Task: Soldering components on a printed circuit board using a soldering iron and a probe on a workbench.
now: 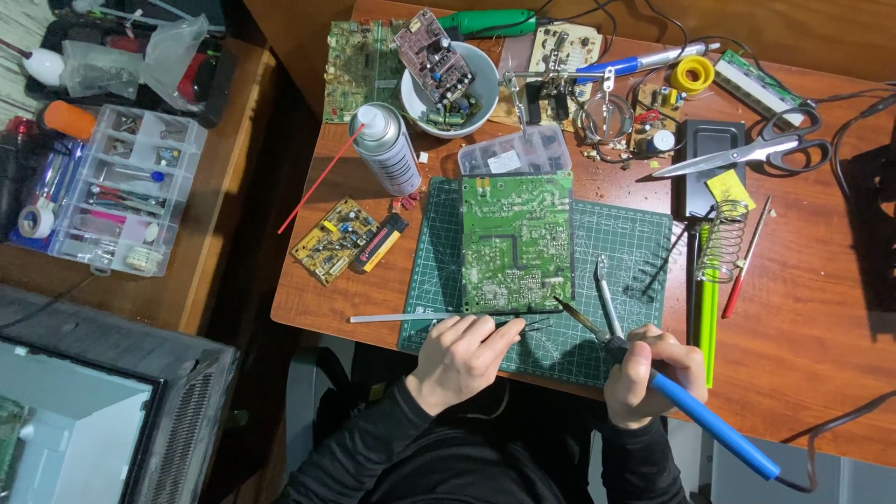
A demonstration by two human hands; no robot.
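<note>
Head view: green circuit board (516,241) lies solder-side up on the cutting mat (635,238). Below its right corner, right hand (651,373) fist-grips a blue soldering iron (695,411), tip touching the board's edge. Left hand (464,357), below the board, pinches tweezers (525,324). Soldering underway, it seems; steady tip placement needed.

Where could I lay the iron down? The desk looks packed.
Bare wood lies right of the red pencil, below the scissors. The cutting mat right of the green circuit board is open. The back edge around the white bowl is crowded.
</note>
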